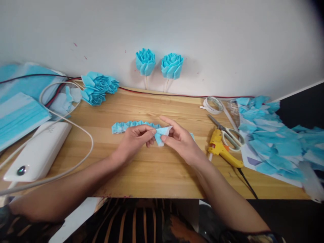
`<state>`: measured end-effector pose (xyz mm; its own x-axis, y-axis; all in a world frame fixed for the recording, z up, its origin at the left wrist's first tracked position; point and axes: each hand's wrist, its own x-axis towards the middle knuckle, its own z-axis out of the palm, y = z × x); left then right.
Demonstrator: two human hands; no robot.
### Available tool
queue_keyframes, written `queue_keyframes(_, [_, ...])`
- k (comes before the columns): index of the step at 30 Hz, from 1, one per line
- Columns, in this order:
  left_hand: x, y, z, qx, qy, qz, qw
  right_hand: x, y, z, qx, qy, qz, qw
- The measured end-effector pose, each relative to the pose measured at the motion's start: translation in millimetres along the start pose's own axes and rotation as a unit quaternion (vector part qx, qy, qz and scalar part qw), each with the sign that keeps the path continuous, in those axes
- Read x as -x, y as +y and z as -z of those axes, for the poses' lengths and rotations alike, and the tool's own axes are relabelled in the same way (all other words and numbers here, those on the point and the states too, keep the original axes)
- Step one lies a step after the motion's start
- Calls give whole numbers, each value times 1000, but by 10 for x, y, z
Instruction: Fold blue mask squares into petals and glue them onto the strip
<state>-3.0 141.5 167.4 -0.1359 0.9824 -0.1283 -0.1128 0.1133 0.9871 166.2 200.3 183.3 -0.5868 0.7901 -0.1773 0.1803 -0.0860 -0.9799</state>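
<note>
Between my two hands is a small folded piece of blue-and-white mask fabric [162, 134], held above the middle of the table. My left hand [138, 138] pinches its left edge between thumb and fingers. On the other side, my right hand [181, 140] grips the right part with the thumb in front and the index finger stretched out behind. Just behind my hands lies a row of folded blue petals [126, 126], its right end partly covered by my fingers. A bit of pale blue fabric [192, 136] shows beyond my right hand.
A yellow glue gun [222, 150], scissors [234, 138] and a tape roll [213, 105] lie right, beside a heap of blue fabric pieces [273, 141]. Left are a white power bank [37, 152], a looping cable [92, 141], face masks [21, 116] and blue fabric flowers [97, 87].
</note>
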Motion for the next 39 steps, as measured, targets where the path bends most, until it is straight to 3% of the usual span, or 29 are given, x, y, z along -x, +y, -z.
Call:
queue_keyframes(13, [-3, -78, 7, 102, -68, 17, 992, -7, 7, 12, -23, 7, 27, 999])
queue_keyframes(20, [3, -29, -1, 58, -41, 30, 997, -21, 40, 22, -20, 5, 23, 1000])
queue_keyframes(28, [-18, -14, -2, -27, -5, -3, 1000, 18, 10, 30, -8, -32, 19, 999])
queue_keyframes(39, [-1, 5, 0, -43, 7, -4, 999, -27, 39, 77, 17, 30, 21, 999])
